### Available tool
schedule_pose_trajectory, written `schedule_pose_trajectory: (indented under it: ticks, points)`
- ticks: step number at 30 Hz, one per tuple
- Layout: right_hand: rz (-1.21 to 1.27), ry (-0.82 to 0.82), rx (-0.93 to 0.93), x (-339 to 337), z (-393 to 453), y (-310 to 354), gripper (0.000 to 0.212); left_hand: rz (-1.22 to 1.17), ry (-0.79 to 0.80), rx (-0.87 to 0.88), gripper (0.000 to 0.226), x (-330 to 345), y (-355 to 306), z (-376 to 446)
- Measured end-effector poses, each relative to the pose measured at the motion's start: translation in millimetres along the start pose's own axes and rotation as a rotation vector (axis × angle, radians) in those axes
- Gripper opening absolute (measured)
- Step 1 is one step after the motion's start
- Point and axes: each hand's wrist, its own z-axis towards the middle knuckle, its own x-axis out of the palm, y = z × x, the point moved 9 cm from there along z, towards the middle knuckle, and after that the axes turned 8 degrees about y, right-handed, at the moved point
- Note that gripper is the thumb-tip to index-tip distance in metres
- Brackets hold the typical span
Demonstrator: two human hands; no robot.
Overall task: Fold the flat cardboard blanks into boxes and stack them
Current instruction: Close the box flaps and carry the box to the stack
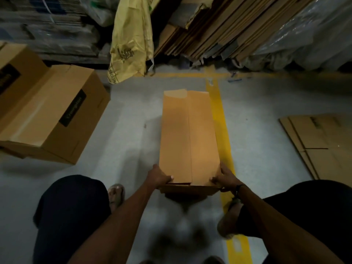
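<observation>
Both hands, left hand [159, 177] and right hand [224, 177], grip the near end of the cardboard blank [188, 138], fingers curled round it, mid-floor beside the yellow line [219, 119]. Folding looks underway; next, squaring it open.

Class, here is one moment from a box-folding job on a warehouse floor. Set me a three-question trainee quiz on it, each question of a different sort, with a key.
1. True or false: both hands grip the near end of the folded box.
2. Which lies on the floor at the far right? A) flat cardboard blanks B) a bucket C) a ladder
3. Fill in: the finished boxes sit on the person's ____ side.

Key: 1 true: the left hand and right hand hold it at its corners. 2 A. 3 left.
</observation>
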Motion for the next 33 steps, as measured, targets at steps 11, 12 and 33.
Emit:
schedule_pose_trajectory:
  ticks: [11,12,33]
  points:
    - [-0.410,-0.124,0.062,25.0,24.0,3.7,0.094,0.254,-0.052,-0.129,0.125,38.1,-15.8,-18.2]
    - [-0.444,-0.142,0.054,26.6,25.5,9.4,0.096,0.268,-0.038,-0.152,0.143,42.1,-20.5,-18.6]
    - [-0.549,-0.156,0.172,65.1,25.6,44.9,0.115,-0.452,0.216,0.102,0.055,-4.3,-13.4,-69.2]
